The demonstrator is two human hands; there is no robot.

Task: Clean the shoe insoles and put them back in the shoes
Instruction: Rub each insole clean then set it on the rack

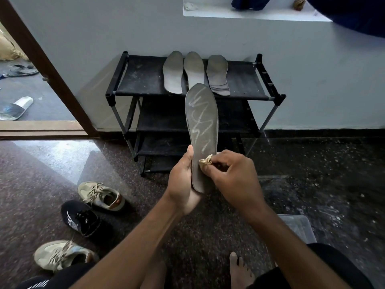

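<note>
On the floor [145, 184] nearest us lie three shoes: two beige shoes [62, 255] [102, 196] and one white-striped black shoe [81, 219]. Our left grip [183, 184] curls round the heel of an upright grey insole [202, 126] streaked with pale zigzags, and our right grip [233, 176] pinches a beige cloth [206, 161] against it. Beyond, three more insoles [173, 73] [193, 67] [217, 75] lie side by side atop the black shoe rack [145, 80].

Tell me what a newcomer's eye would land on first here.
A grey insole stands upright at centre, its heel in the left hand, while the right hand presses a small cloth on it. Behind, three more insoles lie on the black rack's top shelf; three shoes sit lower left.
</note>
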